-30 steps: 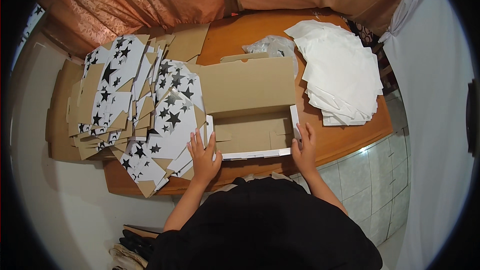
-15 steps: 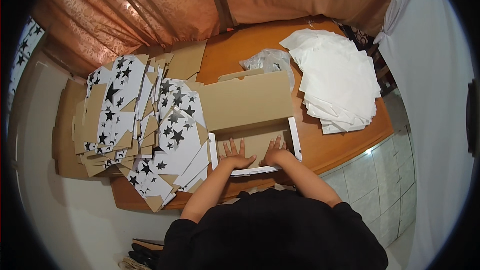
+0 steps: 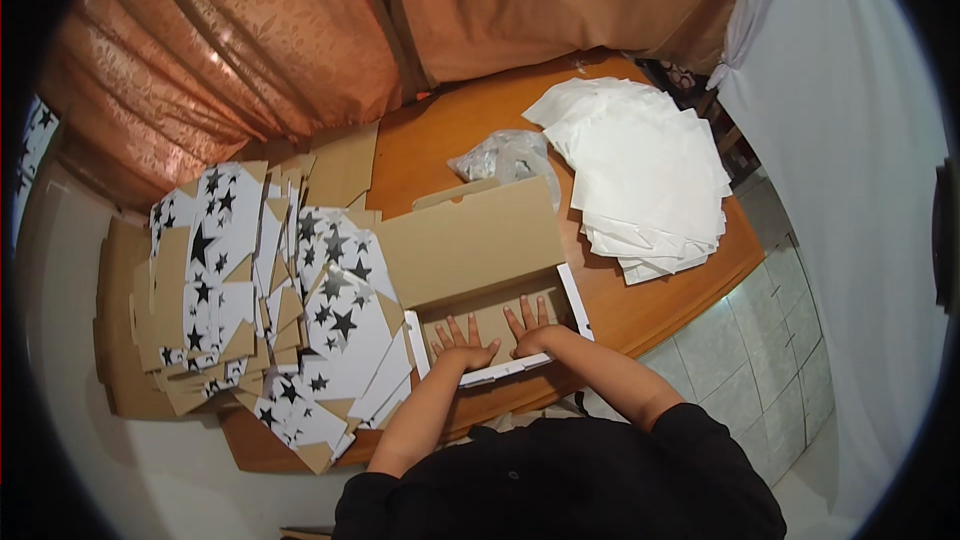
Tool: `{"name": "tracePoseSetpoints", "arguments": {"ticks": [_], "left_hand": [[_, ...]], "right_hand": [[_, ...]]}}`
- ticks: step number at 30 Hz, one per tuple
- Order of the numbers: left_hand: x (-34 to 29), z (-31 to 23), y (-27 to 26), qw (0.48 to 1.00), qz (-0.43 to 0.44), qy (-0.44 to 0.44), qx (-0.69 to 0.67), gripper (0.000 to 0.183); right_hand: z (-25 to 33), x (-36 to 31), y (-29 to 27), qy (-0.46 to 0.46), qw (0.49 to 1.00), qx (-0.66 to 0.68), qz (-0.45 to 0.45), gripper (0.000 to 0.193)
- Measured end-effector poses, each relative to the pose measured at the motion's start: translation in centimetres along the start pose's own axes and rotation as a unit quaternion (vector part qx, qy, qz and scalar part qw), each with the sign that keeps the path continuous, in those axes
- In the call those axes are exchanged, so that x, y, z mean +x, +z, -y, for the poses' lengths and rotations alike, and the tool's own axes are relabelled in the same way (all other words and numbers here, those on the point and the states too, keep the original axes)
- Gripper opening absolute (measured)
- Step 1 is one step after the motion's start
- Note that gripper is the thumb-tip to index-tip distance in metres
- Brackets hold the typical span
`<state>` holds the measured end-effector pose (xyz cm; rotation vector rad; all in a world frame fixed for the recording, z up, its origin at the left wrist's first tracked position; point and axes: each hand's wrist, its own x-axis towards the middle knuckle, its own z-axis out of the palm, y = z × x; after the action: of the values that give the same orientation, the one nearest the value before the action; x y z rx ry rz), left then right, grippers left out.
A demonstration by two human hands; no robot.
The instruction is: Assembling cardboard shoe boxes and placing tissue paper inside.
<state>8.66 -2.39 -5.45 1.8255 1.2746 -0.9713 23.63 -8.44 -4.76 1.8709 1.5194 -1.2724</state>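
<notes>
An open cardboard box (image 3: 470, 240) stands on the wooden table in front of me, its brown lid raised at the far side and its walls white outside. Both my hands reach over the near wall into it. My left hand (image 3: 461, 346) lies with fingers spread on the left part of the brown bottom. On its right, my right hand (image 3: 528, 328) rests palm down, fingers stretched out toward the lid. Neither hand holds anything. The near wall of the box runs beneath my wrists.
Flat white cardboard blanks with black stars (image 3: 215, 270) are piled at the left. A stack of white paper sheets (image 3: 640, 175) lies at the back right of the table (image 3: 420, 150). Behind the lid sits a clear plastic bag (image 3: 510, 153). Orange curtains (image 3: 250, 30) hang beyond.
The view has shifted, so the whole scene sits lower and slightly left. My right hand has moved a little toward my left hand on the box bottom; both remain spread.
</notes>
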Motion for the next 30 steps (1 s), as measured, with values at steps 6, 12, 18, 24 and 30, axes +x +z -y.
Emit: {"name": "tracePoseSetpoints", "arguments": {"ticks": [6,12,18,24,30], "left_hand": [[-0.3,0.7,0.1,1.0,0.013,0.012,-0.003,0.096],[0.2,-0.7,-0.1,0.996,-0.022,0.041,-0.078,0.106],[-0.3,3.1,-2.6,0.866,-0.059,0.309,-0.389,0.063],[-7.8,-0.7,-4.1,0.715,-0.102,0.327,-0.609,0.045],[-10.1,-8.4,-4.2,0.6,-0.245,0.386,-0.657,0.035]], "right_hand": [[0.3,-1.2,-1.3,-0.043,0.998,-0.03,0.037,0.103],[-0.3,-0.7,-5.0,-0.093,0.981,0.166,-0.04,0.064],[-0.3,-12.9,-6.7,-0.263,0.888,0.245,-0.288,0.034],[-14.3,-11.7,-3.7,-0.046,0.76,0.284,-0.582,0.02],[-28.6,-9.6,-2.1,0.111,0.693,0.133,-0.7,0.033]]}}
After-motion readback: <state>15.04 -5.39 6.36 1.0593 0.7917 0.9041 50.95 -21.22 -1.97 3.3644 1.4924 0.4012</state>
